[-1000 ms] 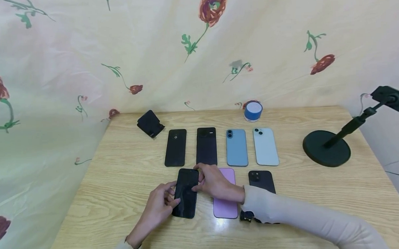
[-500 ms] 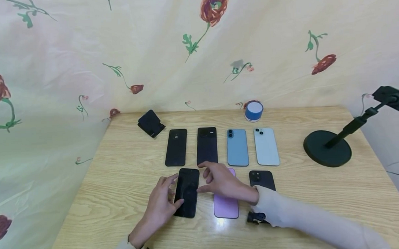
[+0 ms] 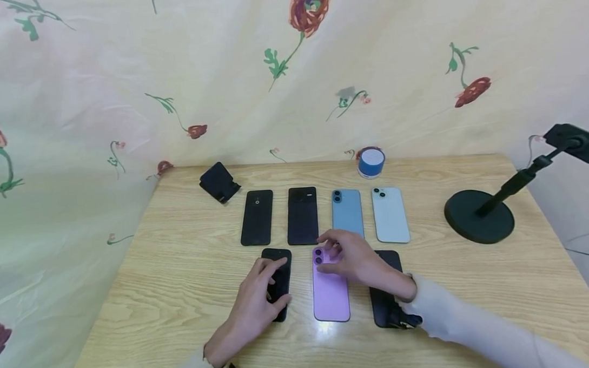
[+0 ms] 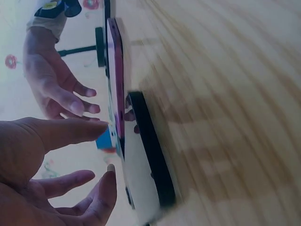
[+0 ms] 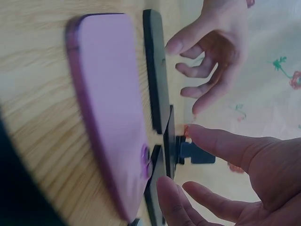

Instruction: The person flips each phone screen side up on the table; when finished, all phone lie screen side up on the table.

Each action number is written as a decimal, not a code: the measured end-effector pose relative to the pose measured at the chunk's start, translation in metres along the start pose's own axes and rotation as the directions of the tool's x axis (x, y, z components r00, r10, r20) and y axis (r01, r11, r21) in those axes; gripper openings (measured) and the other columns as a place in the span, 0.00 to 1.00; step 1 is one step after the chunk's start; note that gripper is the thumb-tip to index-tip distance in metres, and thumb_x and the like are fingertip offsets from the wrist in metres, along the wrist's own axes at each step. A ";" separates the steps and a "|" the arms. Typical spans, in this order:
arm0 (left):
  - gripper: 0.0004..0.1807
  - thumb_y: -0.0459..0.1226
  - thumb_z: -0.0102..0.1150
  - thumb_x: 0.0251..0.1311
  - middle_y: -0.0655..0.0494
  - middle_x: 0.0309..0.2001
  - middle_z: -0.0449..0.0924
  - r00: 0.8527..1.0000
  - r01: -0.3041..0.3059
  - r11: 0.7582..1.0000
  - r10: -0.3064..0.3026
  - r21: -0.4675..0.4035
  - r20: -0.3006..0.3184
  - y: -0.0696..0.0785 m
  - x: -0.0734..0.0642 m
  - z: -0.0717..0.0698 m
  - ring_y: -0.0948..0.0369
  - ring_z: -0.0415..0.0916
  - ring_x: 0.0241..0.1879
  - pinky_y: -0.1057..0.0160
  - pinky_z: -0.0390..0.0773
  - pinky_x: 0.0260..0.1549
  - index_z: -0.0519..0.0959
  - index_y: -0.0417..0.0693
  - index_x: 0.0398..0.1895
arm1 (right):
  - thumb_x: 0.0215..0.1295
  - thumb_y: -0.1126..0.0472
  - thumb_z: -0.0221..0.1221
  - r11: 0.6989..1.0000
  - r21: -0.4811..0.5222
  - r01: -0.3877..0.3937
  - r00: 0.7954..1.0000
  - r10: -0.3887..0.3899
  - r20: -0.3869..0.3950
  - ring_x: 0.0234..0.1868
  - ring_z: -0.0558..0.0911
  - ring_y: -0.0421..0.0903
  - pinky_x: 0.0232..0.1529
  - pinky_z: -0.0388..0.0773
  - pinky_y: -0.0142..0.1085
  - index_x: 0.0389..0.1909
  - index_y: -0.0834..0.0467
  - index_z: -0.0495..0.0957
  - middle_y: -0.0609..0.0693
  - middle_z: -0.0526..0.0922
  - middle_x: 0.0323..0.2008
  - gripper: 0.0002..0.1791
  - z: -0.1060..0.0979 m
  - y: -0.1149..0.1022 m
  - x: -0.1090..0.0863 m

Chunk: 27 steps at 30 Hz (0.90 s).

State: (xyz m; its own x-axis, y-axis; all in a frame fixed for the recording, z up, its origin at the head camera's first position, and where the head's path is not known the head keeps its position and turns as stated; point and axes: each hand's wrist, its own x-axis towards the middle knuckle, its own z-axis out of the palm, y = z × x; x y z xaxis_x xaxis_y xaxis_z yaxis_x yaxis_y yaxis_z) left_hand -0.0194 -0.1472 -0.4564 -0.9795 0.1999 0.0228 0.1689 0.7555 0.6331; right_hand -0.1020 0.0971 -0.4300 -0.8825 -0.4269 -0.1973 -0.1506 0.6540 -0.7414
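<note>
A black phone [image 3: 276, 253] lies on the wooden table, screen up, partly covered by my left hand [image 3: 255, 304]. In the left wrist view the loosely bent fingers of that hand hover just over the phone, and a gap shows between them. To its right is a purple phone [image 3: 331, 302], camera side up. Above the purple phone's upper end hangs my right hand [image 3: 357, 257], thumb and fingers parted, holding nothing. The right wrist view shows those fingertips apart from the purple phone [image 5: 110, 94]. Another black phone [image 3: 386, 305] is partly hidden under the right forearm.
A back row holds two black phones [image 3: 256, 218] [image 3: 302, 216], a blue phone [image 3: 347, 209] and a pale blue phone [image 3: 391, 216]. Behind them are a black folding stand [image 3: 219, 183] and a blue-and-white round container [image 3: 371, 163]. A black stand with a round base [image 3: 479, 216] stands right.
My right hand has left the black phone's edge and moved right, over the purple phone. My left hand has shifted right and up off the phone's side, to above its screen.
</note>
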 end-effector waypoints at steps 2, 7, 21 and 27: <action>0.39 0.36 0.80 0.53 0.51 0.56 0.75 1.000 -0.022 1.000 0.022 0.000 0.020 0.004 0.001 0.003 0.60 0.79 0.44 0.70 0.78 0.37 0.76 0.48 0.70 | 0.56 0.59 0.77 1.000 -0.013 -0.011 1.000 0.010 -0.004 0.42 0.81 0.46 0.42 0.79 0.37 0.58 0.61 0.81 0.52 0.84 0.44 0.29 -0.003 0.006 -0.002; 0.40 0.41 0.81 0.53 0.53 0.57 0.74 0.996 -0.056 0.998 0.056 0.002 0.071 0.014 0.001 0.012 0.63 0.75 0.42 0.69 0.75 0.39 0.75 0.51 0.71 | 0.56 0.60 0.77 0.999 -0.014 -0.038 0.999 0.038 -0.010 0.38 0.81 0.44 0.38 0.79 0.35 0.59 0.62 0.80 0.52 0.84 0.42 0.30 -0.007 0.016 -0.007; 0.38 0.48 0.80 0.54 0.54 0.57 0.74 0.977 -0.037 0.999 0.030 0.033 0.210 0.039 0.007 0.035 0.62 0.73 0.47 0.62 0.75 0.44 0.76 0.53 0.68 | 0.62 0.59 0.73 0.997 -0.023 -0.069 0.998 0.068 -0.011 0.34 0.82 0.41 0.31 0.79 0.32 0.62 0.64 0.79 0.55 0.84 0.45 0.29 -0.014 0.029 -0.015; 0.39 0.51 0.80 0.52 0.52 0.60 0.72 0.973 -0.054 0.996 0.037 0.069 0.228 0.044 0.006 0.041 0.57 0.75 0.53 0.56 0.78 0.50 0.76 0.52 0.66 | 0.67 0.58 0.69 0.996 -0.027 -0.080 0.997 0.079 -0.017 0.34 0.79 0.42 0.31 0.77 0.32 0.61 0.64 0.80 0.54 0.84 0.44 0.24 -0.014 0.033 -0.017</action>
State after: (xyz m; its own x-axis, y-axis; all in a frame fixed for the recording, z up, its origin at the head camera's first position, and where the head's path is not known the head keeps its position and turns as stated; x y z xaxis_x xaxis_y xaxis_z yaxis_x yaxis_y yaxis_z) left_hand -0.0136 -0.0871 -0.4605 -0.9217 0.3652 -0.1310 0.2290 0.7845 0.5763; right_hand -0.0984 0.1342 -0.4425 -0.8992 -0.3631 -0.2443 -0.0919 0.7025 -0.7057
